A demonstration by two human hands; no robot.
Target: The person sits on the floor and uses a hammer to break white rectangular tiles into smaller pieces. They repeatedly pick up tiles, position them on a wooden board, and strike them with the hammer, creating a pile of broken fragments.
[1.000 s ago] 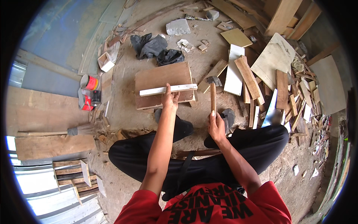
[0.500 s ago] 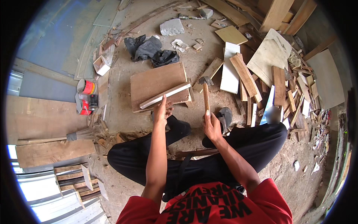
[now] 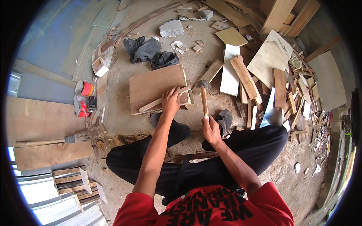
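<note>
My left hand reaches over a narrow wooden strip, its fingers curled round the middle. The strip lies slantwise along the near side of a low brown box-like wooden piece on the ground, between my feet and a black plastic bag. A brown face of the strip shows; its underside is hidden. My right hand is closed round the lower handle of a hammer. The hammer stands nearly upright in view, its dark metal head to the right of the box-like piece, apart from it.
Scrap boards and offcuts are heaped on the right. Black plastic bags and a pale block lie beyond the box. Red cans and a broom are on the left. My sandalled feet are close to the box.
My left hand has moved from beside the strip onto it, fingers now curled over. The strip has turned from its white face to a brown one. The hammer stays in my right hand.
</note>
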